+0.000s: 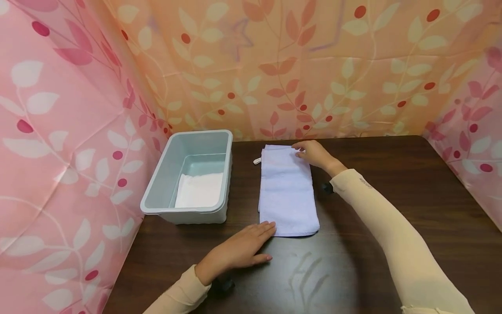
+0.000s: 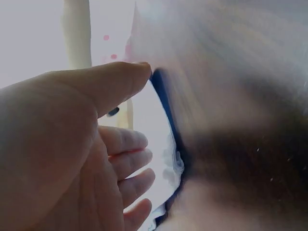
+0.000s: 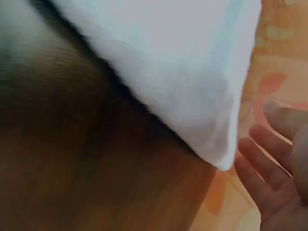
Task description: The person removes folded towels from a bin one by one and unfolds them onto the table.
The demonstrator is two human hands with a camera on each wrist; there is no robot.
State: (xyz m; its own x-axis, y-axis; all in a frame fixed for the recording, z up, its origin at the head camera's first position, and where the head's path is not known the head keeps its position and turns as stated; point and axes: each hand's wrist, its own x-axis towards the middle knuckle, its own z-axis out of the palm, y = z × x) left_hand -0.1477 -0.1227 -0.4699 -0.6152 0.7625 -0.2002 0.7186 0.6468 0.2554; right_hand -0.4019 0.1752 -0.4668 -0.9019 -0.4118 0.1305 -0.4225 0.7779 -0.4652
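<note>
A pale lavender towel (image 1: pixel 288 192), folded into a long strip, lies on the dark table with a small white tag (image 1: pixel 257 161) at its left edge. My left hand (image 1: pixel 245 246) has its fingers extended, the fingertips at the towel's near left corner. In the left wrist view the thumb stands apart from the fingers, beside the towel's bright edge. At the far right corner is my right hand (image 1: pixel 315 155), its fingers loosely bent over the towel's edge. The right wrist view shows that towel corner (image 3: pixel 211 120) right beside the fingertips, with nothing gripped.
To the left of the towel stands a grey-blue plastic bin (image 1: pixel 186 210) with a folded white cloth (image 1: pixel 199 190) inside. The wooden table (image 1: pixel 392 174) meets a floral curtain (image 1: pixel 290 74) at its back edge. Another pink curtain (image 1: pixel 59 144) borders the left side.
</note>
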